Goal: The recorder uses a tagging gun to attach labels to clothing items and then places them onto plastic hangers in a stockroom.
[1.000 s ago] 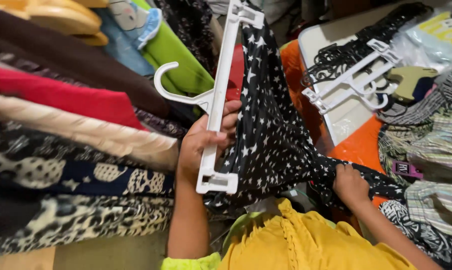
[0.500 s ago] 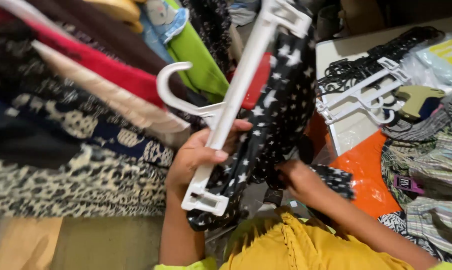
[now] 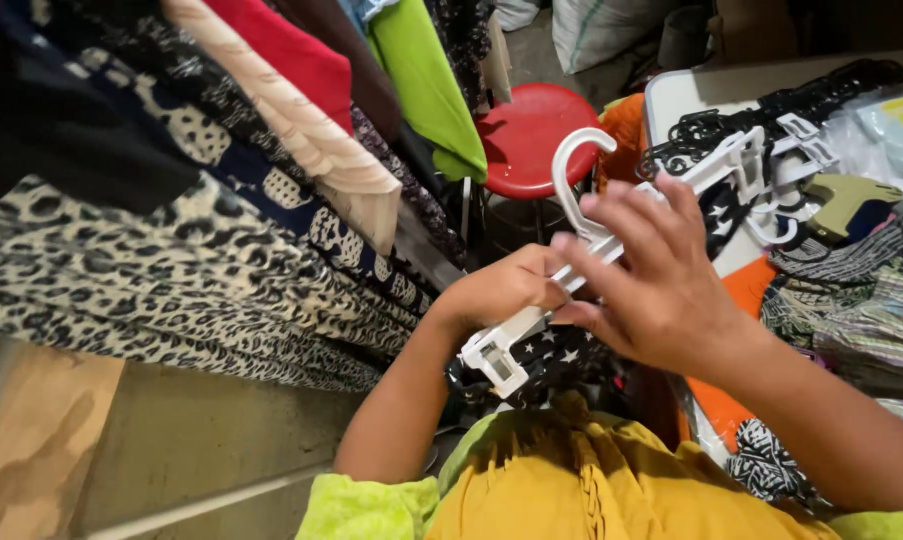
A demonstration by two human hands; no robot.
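A white plastic clip hanger (image 3: 531, 315) carries a black garment with white stars (image 3: 541, 365), bunched under the hanger. My left hand (image 3: 506, 290) grips the hanger's bar near its middle. Over the bar just below the white hook, my right hand (image 3: 651, 280) lies with fingers spread, touching the hanger and covering most of the garment. Both hands are above my yellow clothing (image 3: 571, 480).
A row of hung garments (image 3: 221, 210) in leopard, navy, striped, red and green fills the left. A red round stool (image 3: 531, 135) stands behind. A table (image 3: 691, 90) at right bears black and white hangers (image 3: 771, 130), folded patterned cloth (image 3: 851, 300) and orange fabric.
The hanger has swung from upright to a low slant. My right hand came up from the garment's hem onto the hanger bar. The view shifted, revealing the red stool.
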